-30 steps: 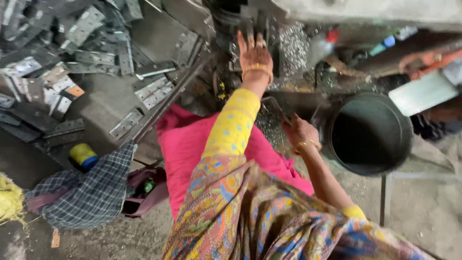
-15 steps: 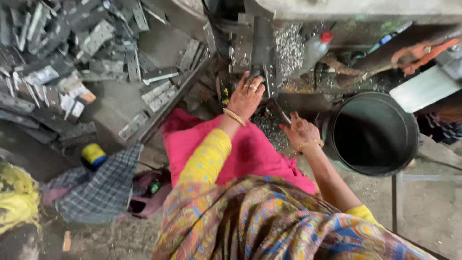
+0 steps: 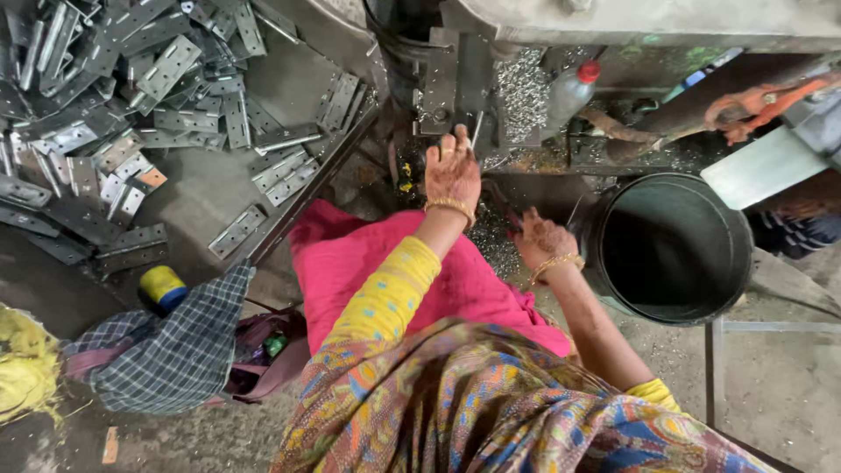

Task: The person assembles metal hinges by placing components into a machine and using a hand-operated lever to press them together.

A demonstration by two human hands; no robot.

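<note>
My left hand [image 3: 451,171], with a gold bangle on the wrist, reaches forward to the dark metal machine [image 3: 442,83]. Its fingers lie close together against the machine's lower part, beside a thin metal pin [image 3: 476,130]. My right hand [image 3: 540,238], also with a bangle, is curled low over a heap of shiny metal shavings [image 3: 499,250], next to the black bucket [image 3: 674,245]. Whether either hand grips anything is hidden. A pink cloth [image 3: 350,263] covers my lap beneath both arms.
A sloping metal tray [image 3: 263,188] at the left holds several flat metal hinges [image 3: 131,105]. A plastic bottle with a red cap [image 3: 571,92] stands behind the machine. A checked cloth [image 3: 166,350], a yellow-blue roll [image 3: 163,287] and a bag [image 3: 267,350] lie at the lower left.
My left hand has come down from higher on the machine, where its fingers were spread, to its lower part. My right hand has stayed over the shavings.
</note>
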